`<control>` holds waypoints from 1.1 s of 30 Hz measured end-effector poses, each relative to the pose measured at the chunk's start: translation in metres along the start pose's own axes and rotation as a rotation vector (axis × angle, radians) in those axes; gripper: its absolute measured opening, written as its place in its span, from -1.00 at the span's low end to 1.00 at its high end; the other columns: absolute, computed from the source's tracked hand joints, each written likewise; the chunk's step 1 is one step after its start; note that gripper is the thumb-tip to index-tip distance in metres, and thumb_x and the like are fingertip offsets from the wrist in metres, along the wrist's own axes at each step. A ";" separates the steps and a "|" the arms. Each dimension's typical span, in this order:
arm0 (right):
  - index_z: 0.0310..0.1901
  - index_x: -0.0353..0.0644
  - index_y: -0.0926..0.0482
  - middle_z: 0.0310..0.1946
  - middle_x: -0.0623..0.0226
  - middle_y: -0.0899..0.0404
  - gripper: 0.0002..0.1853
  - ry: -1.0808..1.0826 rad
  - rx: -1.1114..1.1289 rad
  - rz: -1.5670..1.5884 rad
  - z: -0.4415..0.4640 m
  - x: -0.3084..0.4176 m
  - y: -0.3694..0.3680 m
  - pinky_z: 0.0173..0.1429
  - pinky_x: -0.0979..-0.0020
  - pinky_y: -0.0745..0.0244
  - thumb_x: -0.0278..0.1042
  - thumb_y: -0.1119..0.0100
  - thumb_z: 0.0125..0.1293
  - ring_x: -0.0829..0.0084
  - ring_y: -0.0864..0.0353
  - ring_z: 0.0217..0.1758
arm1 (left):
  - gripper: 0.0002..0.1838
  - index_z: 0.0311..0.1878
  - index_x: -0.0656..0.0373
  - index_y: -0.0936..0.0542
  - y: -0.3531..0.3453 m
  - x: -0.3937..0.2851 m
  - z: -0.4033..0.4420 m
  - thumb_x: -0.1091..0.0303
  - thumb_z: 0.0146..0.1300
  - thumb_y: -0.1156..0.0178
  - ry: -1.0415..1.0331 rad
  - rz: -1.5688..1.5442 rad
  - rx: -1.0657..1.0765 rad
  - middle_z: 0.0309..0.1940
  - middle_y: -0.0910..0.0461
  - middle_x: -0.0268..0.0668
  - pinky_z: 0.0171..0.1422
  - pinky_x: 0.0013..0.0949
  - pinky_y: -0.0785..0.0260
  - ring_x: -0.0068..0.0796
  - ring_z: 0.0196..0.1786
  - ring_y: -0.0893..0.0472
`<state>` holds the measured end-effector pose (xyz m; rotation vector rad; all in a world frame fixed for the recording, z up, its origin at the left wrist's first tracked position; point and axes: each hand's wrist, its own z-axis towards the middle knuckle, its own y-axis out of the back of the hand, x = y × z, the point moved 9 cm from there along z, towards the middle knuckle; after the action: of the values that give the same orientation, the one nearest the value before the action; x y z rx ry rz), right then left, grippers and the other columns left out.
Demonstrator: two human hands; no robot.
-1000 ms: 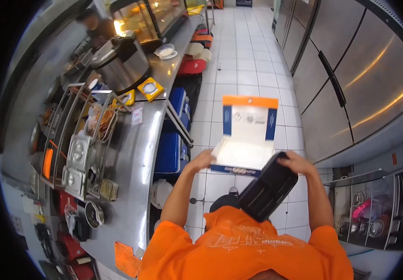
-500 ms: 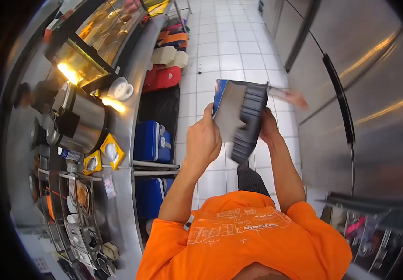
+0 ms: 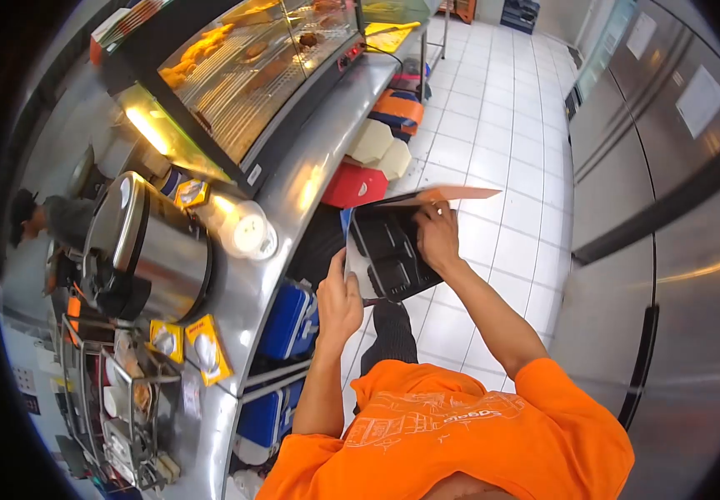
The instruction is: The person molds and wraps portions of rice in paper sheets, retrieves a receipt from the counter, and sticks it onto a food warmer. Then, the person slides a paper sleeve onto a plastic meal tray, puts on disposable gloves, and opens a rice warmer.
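Note:
In front of my body I hold a cardboard box, grey inside with a bit of blue at its edge. My left hand is closed on its near left side. A black tray with several compartments lies tilted against the box's grey inner face. My right hand reaches over the tray's right edge with bent fingers at its far corner; my thumb side is partly hidden. Just beyond those fingers a blurred brownish flap sticks out to the right; I cannot tell what it joins.
Along the left runs a steel counter with a lit food display, a large steel cooker, a white tub and yellow packets. Blue cool boxes and a red box sit below. Steel fridges line the right.
The box and tray have swung left and turned, so the tray's compartments now face me. My right hand has moved from under the tray's right side to its upper edge. The view has shifted.

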<state>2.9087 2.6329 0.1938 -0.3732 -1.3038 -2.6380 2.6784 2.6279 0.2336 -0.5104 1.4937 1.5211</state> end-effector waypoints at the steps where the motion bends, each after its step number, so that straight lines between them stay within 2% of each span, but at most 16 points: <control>1: -0.28 -0.21 -0.72 -0.13 0.14 -0.64 -0.88 -0.013 0.143 0.176 0.033 -0.009 -0.030 0.11 0.10 -0.45 -0.42 -0.21 0.24 0.00 -0.52 0.06 | -0.51 0.35 0.36 -0.43 0.000 0.015 0.028 0.49 0.35 0.03 -0.002 -0.006 -0.039 -0.09 -0.65 0.31 0.12 0.11 -0.43 0.34 0.01 -0.64; 4: -0.29 -0.26 -0.70 -0.19 0.12 -0.64 -0.77 -0.483 0.629 0.614 0.110 -0.035 -0.106 0.18 0.11 -0.44 -0.24 -0.29 0.32 -0.02 -0.51 0.09 | -0.52 0.34 0.37 -0.44 0.003 0.054 0.112 0.50 0.37 0.04 0.111 0.017 -0.120 -0.01 -0.64 0.30 0.22 0.09 -0.41 0.33 0.10 -0.63; 5: -0.24 -0.33 -0.65 -0.14 0.04 -0.60 -0.59 -0.481 0.794 0.612 0.139 -0.024 -0.112 0.22 0.10 -0.44 -0.03 -0.34 0.33 -0.09 -0.50 0.11 | -0.53 0.34 0.37 -0.44 0.004 0.067 0.140 0.49 0.38 0.04 0.120 0.024 -0.154 0.00 -0.64 0.31 0.22 0.09 -0.41 0.33 0.11 -0.62; 8: -0.18 -0.36 -0.60 -0.09 -0.06 -0.53 -0.57 0.044 0.613 0.412 0.224 0.015 -0.135 0.21 0.09 -0.45 -0.05 -0.38 0.28 -0.12 -0.50 0.15 | -0.51 0.38 0.37 -0.41 0.012 0.077 0.220 0.57 0.38 0.07 0.139 -0.052 -0.248 0.06 -0.62 0.32 0.25 0.03 -0.42 0.35 0.17 -0.60; 10: -0.03 -0.34 -0.53 -0.03 -0.06 -0.48 -0.58 0.064 0.460 0.415 0.268 0.011 -0.178 0.23 0.02 -0.44 -0.21 -0.40 0.25 -0.14 -0.50 0.16 | -0.48 0.40 0.37 -0.39 0.010 0.092 0.267 0.63 0.36 0.08 0.111 -0.125 -0.346 0.07 -0.62 0.33 0.25 0.00 -0.43 0.35 0.18 -0.59; 12: 0.03 -0.34 -0.49 0.04 -0.07 -0.47 -0.61 0.162 0.468 0.533 0.307 0.007 -0.226 0.17 0.00 -0.50 -0.30 -0.34 0.30 -0.16 -0.53 0.14 | -0.44 0.44 0.38 -0.35 0.001 0.121 0.311 0.67 0.36 0.08 0.091 -0.094 -0.411 0.08 -0.62 0.32 0.24 -0.07 -0.45 0.31 0.18 -0.61; 14: 0.13 -0.29 -0.48 0.07 -0.04 -0.46 -0.59 0.173 0.539 0.512 0.330 -0.003 -0.276 0.12 0.01 -0.56 -0.37 -0.30 0.29 -0.12 -0.57 0.14 | -0.43 0.46 0.38 -0.34 -0.017 0.162 0.345 0.67 0.36 0.07 0.121 -0.085 -0.396 0.08 -0.63 0.30 0.24 -0.09 -0.45 0.28 0.19 -0.62; 15: 0.18 -0.27 -0.48 0.09 -0.03 -0.46 -0.57 0.188 0.575 0.498 0.341 -0.009 -0.299 0.10 0.02 -0.59 -0.41 -0.28 0.29 -0.11 -0.58 0.14 | -0.41 0.48 0.32 -0.34 -0.037 0.193 0.359 0.68 0.35 0.08 0.276 -0.129 -0.331 0.09 -0.64 0.26 0.26 -0.07 -0.45 0.24 0.22 -0.61; 18: 0.36 -0.12 -0.43 0.13 0.03 -0.46 -0.40 0.380 0.769 0.265 0.346 -0.021 -0.370 0.06 0.05 -0.64 -0.47 -0.25 0.24 -0.01 -0.62 0.16 | -0.40 0.46 0.28 -0.37 -0.071 0.245 0.390 0.68 0.32 0.06 0.317 -0.020 -0.338 0.06 -0.66 0.22 0.23 0.01 -0.47 0.25 0.16 -0.64; 19: 0.43 0.00 -0.43 0.15 0.06 -0.46 -0.31 0.456 0.744 0.241 0.350 -0.028 -0.391 0.10 0.08 -0.65 -0.50 -0.24 0.20 0.07 -0.63 0.18 | -0.43 0.42 0.22 -0.41 -0.082 0.267 0.396 0.62 0.31 -0.02 0.365 0.045 -0.322 0.05 -0.66 0.20 0.22 0.09 -0.46 0.28 0.14 -0.64; 22: 0.37 -0.03 -0.49 0.16 0.05 -0.45 -0.32 0.466 0.822 0.277 0.369 -0.044 -0.427 0.11 0.10 -0.65 -0.46 -0.33 0.14 0.07 -0.63 0.19 | -0.46 0.37 0.24 -0.44 -0.081 0.243 0.413 0.54 0.29 -0.09 0.631 0.101 -0.266 0.04 -0.66 0.23 0.24 0.10 -0.44 0.28 0.15 -0.62; 26: 0.33 -0.09 -0.53 0.16 0.04 -0.45 -0.28 0.558 0.962 0.281 0.391 -0.049 -0.440 0.09 0.10 -0.67 -0.40 -0.46 0.03 0.06 -0.65 0.16 | -0.34 0.44 0.22 -0.37 -0.084 0.223 0.418 0.50 0.22 -0.18 0.740 0.328 -0.361 0.26 -0.48 0.18 0.16 0.05 -0.49 0.25 0.12 -0.57; 27: 0.32 -0.10 -0.53 0.16 0.04 -0.45 -0.26 0.584 0.976 0.294 0.391 -0.050 -0.443 0.08 0.10 -0.67 -0.39 -0.49 0.00 0.06 -0.65 0.15 | -0.28 0.48 0.15 -0.34 -0.080 0.216 0.416 0.50 0.20 -0.21 0.782 0.226 -0.491 0.32 -0.40 0.08 0.28 0.02 -0.42 0.08 0.16 -0.53; 30: 0.31 -0.16 -0.52 0.16 0.02 -0.45 -0.25 0.665 0.960 0.287 0.389 -0.048 -0.455 0.04 0.11 -0.69 -0.38 -0.50 -0.02 0.07 -0.67 0.11 | -0.30 0.47 0.12 -0.37 -0.082 0.184 0.431 0.52 0.19 -0.20 0.512 0.755 -0.559 0.34 -0.42 0.05 0.43 0.04 -0.26 -0.03 0.25 -0.50; 31: 0.31 -0.16 -0.52 0.15 0.02 -0.45 -0.26 0.686 0.940 0.280 0.387 -0.046 -0.456 0.04 0.11 -0.69 -0.37 -0.49 0.00 0.07 -0.68 0.11 | -0.30 0.46 0.12 -0.39 -0.090 0.179 0.445 0.54 0.17 -0.19 0.435 0.829 -0.438 0.41 -0.38 0.04 0.56 0.07 -0.10 -0.04 0.40 -0.41; 33: 0.31 -0.17 -0.52 0.15 0.01 -0.45 -0.31 0.710 0.929 0.291 0.389 -0.047 -0.460 0.03 0.11 -0.69 -0.36 -0.44 0.05 0.06 -0.68 0.09 | -0.35 0.44 0.12 -0.41 -0.104 0.178 0.467 0.53 0.23 -0.14 0.370 0.737 -0.284 0.47 -0.31 0.06 0.60 0.06 -0.07 -0.01 0.47 -0.36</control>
<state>2.8878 3.2219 0.0609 0.4336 -1.7785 -1.4419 2.8140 3.1060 0.1151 -0.4387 1.8806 2.3317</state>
